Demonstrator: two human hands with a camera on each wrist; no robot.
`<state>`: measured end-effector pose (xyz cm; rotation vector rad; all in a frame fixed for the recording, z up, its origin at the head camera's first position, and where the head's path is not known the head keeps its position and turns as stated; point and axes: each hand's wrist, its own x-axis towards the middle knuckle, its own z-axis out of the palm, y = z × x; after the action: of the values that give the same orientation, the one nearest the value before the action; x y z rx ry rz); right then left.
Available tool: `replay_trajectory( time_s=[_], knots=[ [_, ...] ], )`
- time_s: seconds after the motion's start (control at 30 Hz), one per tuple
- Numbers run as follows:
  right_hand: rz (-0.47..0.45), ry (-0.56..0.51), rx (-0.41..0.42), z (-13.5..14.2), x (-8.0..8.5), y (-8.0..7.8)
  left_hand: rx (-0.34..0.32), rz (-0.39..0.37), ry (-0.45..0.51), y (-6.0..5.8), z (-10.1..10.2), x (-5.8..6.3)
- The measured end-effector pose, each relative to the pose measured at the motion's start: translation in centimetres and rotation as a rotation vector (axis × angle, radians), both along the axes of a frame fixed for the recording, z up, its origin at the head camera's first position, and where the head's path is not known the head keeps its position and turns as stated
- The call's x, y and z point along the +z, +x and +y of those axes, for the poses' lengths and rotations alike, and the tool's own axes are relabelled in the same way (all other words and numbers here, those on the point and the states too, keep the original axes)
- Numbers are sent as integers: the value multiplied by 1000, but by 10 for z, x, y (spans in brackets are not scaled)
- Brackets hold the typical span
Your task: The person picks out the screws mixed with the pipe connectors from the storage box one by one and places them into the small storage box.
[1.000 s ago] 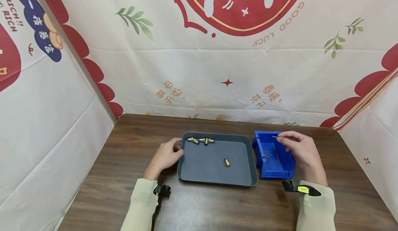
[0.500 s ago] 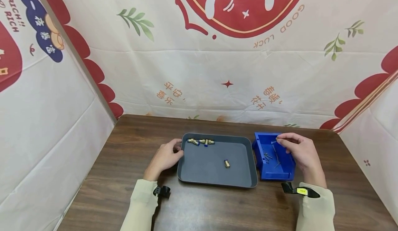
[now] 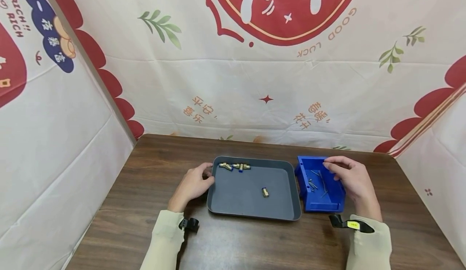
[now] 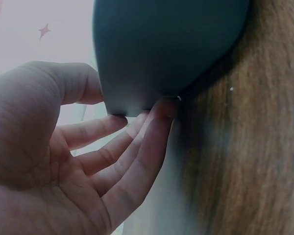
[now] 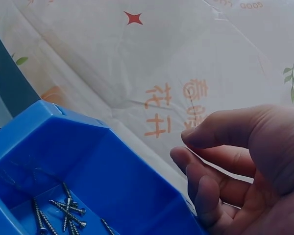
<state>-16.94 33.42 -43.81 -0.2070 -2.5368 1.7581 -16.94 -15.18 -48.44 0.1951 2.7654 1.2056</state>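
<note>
My left hand [image 3: 191, 184] holds the left side of a dark grey tray [image 3: 251, 210]; in the left wrist view the thumb meets its rim and the curled fingers touch its outer wall. On the tray lie brass fittings with blue ends: a Y-shaped fitting [image 3: 226, 166], a T-shaped fitting [image 3: 241, 167] at the back left, and a straight fitting [image 3: 265, 192] toward the right. My right hand [image 3: 351, 177] hovers over the right side of a blue bin [image 3: 324, 206], fingers loosely bent with nothing between thumb and forefinger. Several screws [image 5: 67, 210] lie in the bin.
The tray and the bin stand side by side on a brown wooden table [image 3: 240, 245]. A printed white cloth [image 3: 233, 76] hangs behind the table, with more cloth at both sides. Wood surface extends in front of the tray.
A screw pinched in my right fingertips a second ago has dropped into the blue bin with the others. The right fingers now hold nothing. My left hand stays at the tray.
</note>
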Motion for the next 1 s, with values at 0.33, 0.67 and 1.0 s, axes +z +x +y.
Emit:
replay_trajectory(
  time_s=[0.33,0.67,1.0],
  knots=[
    [9,-21,23,-1,0,-3,11,11,-9,2,-2,2],
    [27,-28,50,-2,1,-4,13,22,3,2,-3,3],
    [35,-49,70,-1,5,-4,20,22,-4,3,-1,5]
  ],
)
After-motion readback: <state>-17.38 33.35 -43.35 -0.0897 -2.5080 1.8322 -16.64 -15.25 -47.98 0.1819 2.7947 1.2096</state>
